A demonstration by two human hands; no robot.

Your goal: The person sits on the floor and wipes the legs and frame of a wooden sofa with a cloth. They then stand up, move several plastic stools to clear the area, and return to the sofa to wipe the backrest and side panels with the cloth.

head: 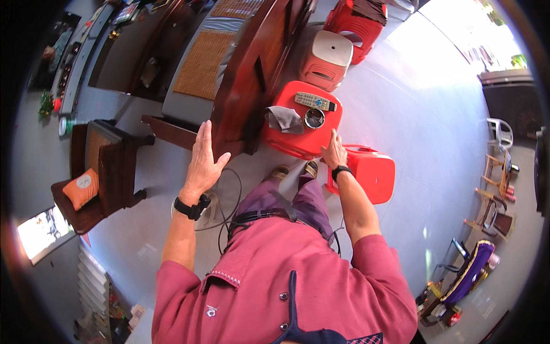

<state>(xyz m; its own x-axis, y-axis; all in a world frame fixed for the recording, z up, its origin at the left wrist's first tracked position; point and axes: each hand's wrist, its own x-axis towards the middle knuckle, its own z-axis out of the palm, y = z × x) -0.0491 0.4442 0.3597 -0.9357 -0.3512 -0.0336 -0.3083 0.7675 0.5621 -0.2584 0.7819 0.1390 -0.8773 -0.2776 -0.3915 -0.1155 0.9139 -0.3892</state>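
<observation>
My left hand (pixel 204 165) is raised in the air with nothing in it, its fingers straight and the thumb spread, near the end of a dark wooden bench. My right hand (pixel 334 151) is empty, fingers apart, over the front right corner of a red plastic stool (pixel 296 144); whether it touches the stool cannot be told. On the stool's top lie a grey remote control (pixel 315 101), a folded grey cloth (pixel 284 120) and a round metal-rimmed ashtray (pixel 314 118). Beside my right wrist is another red plastic stool (pixel 374 178).
The wooden bench (pixel 238 103) with woven mats stands left of the stool. Further stools (pixel 327 60) are behind it. A wooden armchair (pixel 114 172) with an orange cushion (pixel 81 189) is at the left. A black cable (pixel 234 206) crosses the floor near my legs.
</observation>
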